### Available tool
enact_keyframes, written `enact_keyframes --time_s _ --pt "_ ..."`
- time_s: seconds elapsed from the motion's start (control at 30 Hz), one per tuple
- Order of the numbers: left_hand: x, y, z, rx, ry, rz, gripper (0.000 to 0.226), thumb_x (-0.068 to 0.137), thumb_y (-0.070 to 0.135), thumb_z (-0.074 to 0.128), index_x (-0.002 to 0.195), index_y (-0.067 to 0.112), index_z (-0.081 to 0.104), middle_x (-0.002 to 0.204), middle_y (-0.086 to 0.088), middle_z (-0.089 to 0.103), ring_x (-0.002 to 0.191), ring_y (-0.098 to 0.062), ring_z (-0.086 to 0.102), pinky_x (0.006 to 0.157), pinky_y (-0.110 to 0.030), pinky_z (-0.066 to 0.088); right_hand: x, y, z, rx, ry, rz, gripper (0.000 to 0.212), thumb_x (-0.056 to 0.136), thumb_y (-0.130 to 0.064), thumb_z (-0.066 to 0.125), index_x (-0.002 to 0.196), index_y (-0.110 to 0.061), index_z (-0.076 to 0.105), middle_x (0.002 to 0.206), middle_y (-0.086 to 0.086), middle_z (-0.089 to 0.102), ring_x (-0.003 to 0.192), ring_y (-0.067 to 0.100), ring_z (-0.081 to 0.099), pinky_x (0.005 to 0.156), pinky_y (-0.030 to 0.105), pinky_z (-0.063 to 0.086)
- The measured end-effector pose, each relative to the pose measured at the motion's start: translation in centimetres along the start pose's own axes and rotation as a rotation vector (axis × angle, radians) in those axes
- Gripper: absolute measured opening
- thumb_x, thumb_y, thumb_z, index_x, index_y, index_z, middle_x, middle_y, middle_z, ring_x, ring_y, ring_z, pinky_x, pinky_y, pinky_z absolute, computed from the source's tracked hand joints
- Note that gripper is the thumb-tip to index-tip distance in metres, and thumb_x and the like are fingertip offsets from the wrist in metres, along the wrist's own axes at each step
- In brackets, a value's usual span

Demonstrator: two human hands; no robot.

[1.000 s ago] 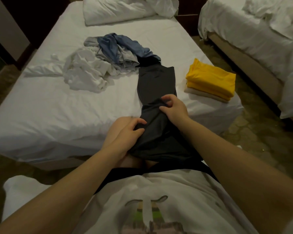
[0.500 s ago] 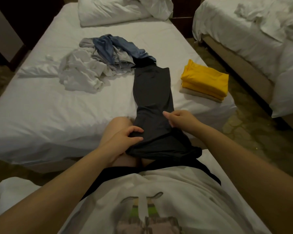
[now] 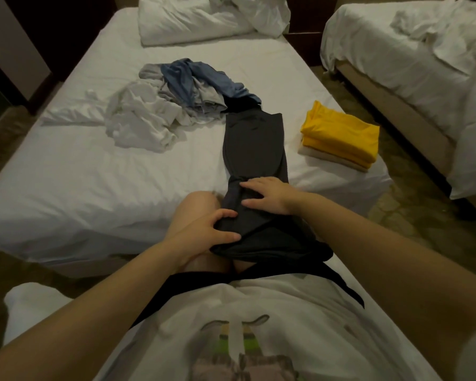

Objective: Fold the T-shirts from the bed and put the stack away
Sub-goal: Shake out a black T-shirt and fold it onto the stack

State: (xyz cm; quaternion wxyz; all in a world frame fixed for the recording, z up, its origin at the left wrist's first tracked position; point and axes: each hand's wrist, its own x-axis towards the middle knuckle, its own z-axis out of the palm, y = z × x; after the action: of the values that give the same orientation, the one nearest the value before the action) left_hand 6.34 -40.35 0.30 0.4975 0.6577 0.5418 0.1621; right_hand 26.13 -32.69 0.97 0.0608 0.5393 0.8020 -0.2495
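Observation:
A dark grey T-shirt (image 3: 254, 149), folded into a long narrow strip, runs from the bed (image 3: 66, 182) down onto my lap. My left hand (image 3: 204, 232) pinches its near left edge over my knee. My right hand (image 3: 264, 195) lies flat on the strip with fingers spread, pressing it at the bed's edge. A folded stack (image 3: 341, 136), yellow shirt on top of a beige one, sits at the bed's near right corner. A heap of unfolded shirts (image 3: 160, 111), white, grey and blue, lies behind the strip to the left.
White pillows (image 3: 204, 20) are bunched at the head of the bed. A second bed (image 3: 412, 67) with rumpled white bedding stands to the right across a narrow floor gap. Dark furniture (image 3: 25, 50) stands at the far left.
My right hand has let go of the strip's right edge and now lies flat on the cloth, spread out. My left hand keeps its pinch on the near left edge.

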Motion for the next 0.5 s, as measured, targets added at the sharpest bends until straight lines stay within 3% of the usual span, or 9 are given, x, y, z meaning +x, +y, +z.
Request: enact_keyframes --time_s 0.07,0.17,0.23,0.3,0.33,0.4,0.5 --pt "0.2 -0.4 0.0 -0.079 -0.013 0.013 0.035 0.082 0.014 0.069 0.11 0.03 0.055 0.105 0.009 0.053 0.086 0.006 0.051 0.07 -0.001 0.038 0.0 0.6 0.9 0.051 -0.011 0.055 0.063 0.091 -0.061 0.035 0.147 -0.036 0.019 0.157 -0.008 0.016 0.143 0.022 0.013 0.116 0.049 0.016" --pt "0.1 -1.3 -0.4 -0.305 -0.012 0.019 0.026 0.076 0.018 0.067 0.099 0.03 0.059 0.106 -0.005 0.06 0.09 -0.009 0.058 0.077 -0.017 0.046 -2.6 0.9 1.4 0.08 0.171 -0.033 0.06 0.092 -0.058 0.036 0.146 -0.034 0.023 0.155 -0.006 0.023 0.142 0.018 0.019 0.116 0.045 0.02" --pt "-0.3 -1.6 -0.7 -0.426 -0.064 0.017 0.034 0.066 0.016 0.061 0.099 0.025 0.061 0.101 -0.013 0.061 0.089 -0.022 0.055 0.073 -0.025 0.046 -5.5 1.1 2.0 0.188 0.243 -0.102 0.062 0.088 -0.058 0.041 0.144 -0.036 0.028 0.152 -0.007 0.03 0.14 0.013 0.023 0.116 0.036 0.021" --pt "-0.6 -2.0 -1.0 -0.466 -0.147 0.076 0.057 0.048 0.016 0.064 0.105 0.025 0.062 0.106 -0.017 0.057 0.092 -0.026 0.051 0.072 -0.028 0.043 -9.1 1.3 2.9 0.311 0.205 -0.137 0.063 0.08 -0.061 0.045 0.139 -0.044 0.027 0.148 -0.018 0.027 0.139 0.003 0.017 0.113 0.024 0.015" --pt "-0.8 -2.2 -1.3 -0.47 -0.195 0.122 0.07 0.042 0.02 0.063 0.111 0.025 0.058 0.111 -0.015 0.056 0.095 -0.023 0.054 0.076 -0.026 0.044 -11.0 1.4 3.4 0.35 0.162 -0.143 0.065 0.076 -0.067 0.046 0.135 -0.051 0.024 0.146 -0.027 0.021 0.138 -0.003 0.011 0.111 0.019 0.011" --pt "-1.3 -2.5 -1.7 -0.4 -0.269 0.212 0.081 0.045 0.021 0.063 0.124 0.032 0.047 0.124 -0.004 0.051 0.102 -0.002 0.059 0.086 -0.02 0.048 -14.0 1.7 4.5 0.383 0.14 -0.14 0.075 0.064 -0.082 0.045 0.13 -0.06 0.018 0.141 -0.041 0.009 0.136 -0.01 0.004 0.108 0.015 0.007" --pt "-1.1 -3.1 -1.3 0.026 -0.168 0.358 0.087 0.069 0.005 0.052 0.12 0.073 0.031 0.134 0.007 0.043 0.109 0.018 0.049 0.094 -0.011 0.041 -15.7 2.3 5.9 0.403 0.165 -0.114 0.079 0.061 -0.08 0.052 0.13 -0.063 0.017 0.141 -0.043 0.006 0.139 -0.006 0.005 0.111 0.022 0.01"
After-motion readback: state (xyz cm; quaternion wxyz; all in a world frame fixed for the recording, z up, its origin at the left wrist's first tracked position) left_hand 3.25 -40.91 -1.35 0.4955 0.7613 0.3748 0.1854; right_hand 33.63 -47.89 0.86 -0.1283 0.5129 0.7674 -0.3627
